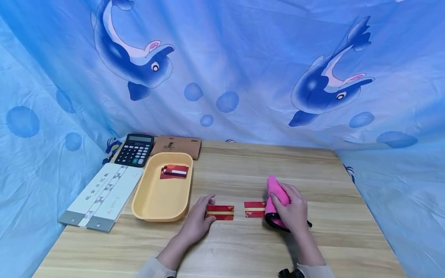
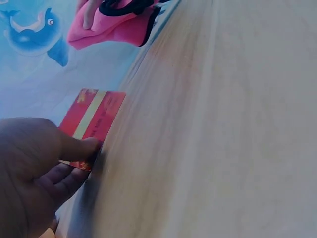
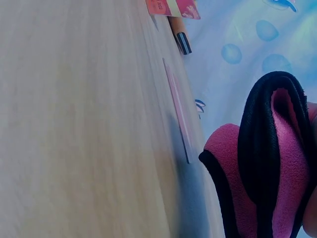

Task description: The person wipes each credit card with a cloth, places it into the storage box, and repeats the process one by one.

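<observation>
In the head view my left hand (image 1: 197, 220) pinches the left end of a red card (image 1: 224, 212) with a gold stripe, thumb at its near edge. The left wrist view shows the thumb (image 2: 79, 147) across one end of this card (image 2: 99, 111), the fingers beneath. My right hand (image 1: 293, 206) grips a bunched, folded pink cloth (image 1: 276, 191) with black edging; its folds (image 3: 285, 163) show close up in the right wrist view. A second red card (image 1: 254, 209) lies flat on the table, its right end hidden by the cloth.
Left of my left hand stands a yellow tray (image 1: 153, 210) with several red cards (image 1: 175, 171) in it. Beyond are a calculator (image 1: 135, 150), a brown notebook or wallet (image 1: 179, 146) and a white-and-grey account book (image 1: 104, 193). A blue curtain (image 1: 243, 69) hangs behind the table.
</observation>
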A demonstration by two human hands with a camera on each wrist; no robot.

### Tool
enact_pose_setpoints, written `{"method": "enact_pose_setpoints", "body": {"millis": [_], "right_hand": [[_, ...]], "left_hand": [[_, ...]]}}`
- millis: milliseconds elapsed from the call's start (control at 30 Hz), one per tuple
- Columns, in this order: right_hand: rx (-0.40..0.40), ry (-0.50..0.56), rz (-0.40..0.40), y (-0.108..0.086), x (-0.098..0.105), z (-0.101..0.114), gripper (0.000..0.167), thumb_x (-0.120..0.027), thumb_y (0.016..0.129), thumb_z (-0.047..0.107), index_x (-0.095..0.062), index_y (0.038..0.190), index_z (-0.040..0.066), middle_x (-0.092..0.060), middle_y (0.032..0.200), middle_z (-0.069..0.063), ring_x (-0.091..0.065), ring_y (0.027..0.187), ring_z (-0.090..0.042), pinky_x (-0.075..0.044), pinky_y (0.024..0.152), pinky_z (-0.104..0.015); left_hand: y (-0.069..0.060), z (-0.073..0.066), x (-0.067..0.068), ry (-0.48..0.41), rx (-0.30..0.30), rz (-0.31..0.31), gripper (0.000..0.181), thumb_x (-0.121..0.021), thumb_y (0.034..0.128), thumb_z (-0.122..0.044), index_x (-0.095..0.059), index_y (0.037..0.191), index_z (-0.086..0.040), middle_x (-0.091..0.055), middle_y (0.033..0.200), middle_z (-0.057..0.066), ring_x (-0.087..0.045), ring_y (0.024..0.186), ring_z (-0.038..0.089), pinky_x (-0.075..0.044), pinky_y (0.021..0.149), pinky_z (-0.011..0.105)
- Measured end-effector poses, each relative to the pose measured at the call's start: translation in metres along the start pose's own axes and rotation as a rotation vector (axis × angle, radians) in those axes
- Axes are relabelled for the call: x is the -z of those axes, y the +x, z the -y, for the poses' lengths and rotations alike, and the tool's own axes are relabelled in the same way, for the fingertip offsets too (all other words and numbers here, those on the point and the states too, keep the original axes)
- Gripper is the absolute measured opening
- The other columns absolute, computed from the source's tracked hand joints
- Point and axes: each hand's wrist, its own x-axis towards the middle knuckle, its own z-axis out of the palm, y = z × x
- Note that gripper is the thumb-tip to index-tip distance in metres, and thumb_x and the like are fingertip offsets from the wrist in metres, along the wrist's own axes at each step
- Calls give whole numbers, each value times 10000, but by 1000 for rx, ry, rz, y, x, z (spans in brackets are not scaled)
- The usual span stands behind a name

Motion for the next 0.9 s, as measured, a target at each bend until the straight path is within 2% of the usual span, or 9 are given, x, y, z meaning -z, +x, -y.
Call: {"method": "enact_pose_setpoints", "body": {"millis": [100,167,267,333,433,533,600,733,900], "right_hand": [[2,2,-10,2,2,0,461,-880,733,29,-753,1175,65,-734,1078,-87,-698,907,-252,-444,784,-33],[6,5,-10,2,4,0,455,-877,735,34,-752,1172,56,-734,1080,-99,-698,913,-261,-442,790,-30],[14,12,-9,1,5,0,448,-872,737,44,-751,1168,46,-732,1077,-113,-696,917,-267,-443,801,-31],[18,17,-8,0,5,1,449,-871,734,42,-751,1167,43,-731,1074,-118,-693,913,-265,-444,805,-30],[19,26,-12,1,6,3,448,-871,732,36,-752,1163,39,-731,1070,-116,-688,900,-250,-451,800,-30],[23,46,-26,5,7,8,442,-868,731,22,-751,1158,31,-729,1074,-115,-681,896,-231,-465,794,-40],[39,63,-42,9,8,12,443,-864,727,2,-749,1155,24,-728,1072,-118,-675,889,-229,-473,787,-48],[79,89,-67,18,8,20,450,-858,719,-18,-748,1154,21,-725,1069,-128,-659,879,-227,-478,769,-64],[102,101,-77,31,9,32,441,-858,727,12,-751,1155,31,-727,1074,-116,-655,883,-216,-470,744,-77]], "left_hand": [[2,-3,1,-63,61,-34,597,-796,822,47,-571,1374,10,-714,1052,100,-654,850,145,-586,759,290],[2,-6,2,-160,106,-45,529,-778,845,42,-599,1343,32,-733,1003,124,-676,828,147,-594,727,244],[3,-12,2,-312,193,-74,442,-771,860,21,-649,1285,32,-749,1002,138,-712,884,190,-598,764,223],[4,-18,3,-411,261,-100,376,-772,866,10,-674,1225,58,-751,1019,165,-728,914,209,-600,778,220],[10,-29,8,-583,393,-158,327,-763,876,3,-675,1175,101,-747,1002,185,-739,873,234,-614,769,252],[20,-43,16,-750,476,-235,322,-726,899,27,-640,1187,143,-739,1001,205,-741,823,212,-630,754,308],[27,-51,23,-817,482,-278,315,-696,915,45,-624,1206,144,-732,1019,214,-739,812,190,-631,764,331],[44,-65,35,-901,438,-321,314,-643,947,67,-593,1246,150,-709,1085,252,-737,839,159,-622,797,331],[66,-79,48,-951,423,-320,369,-588,989,47,-545,1352,105,-663,1192,279,-740,888,171,-611,831,319]]}}
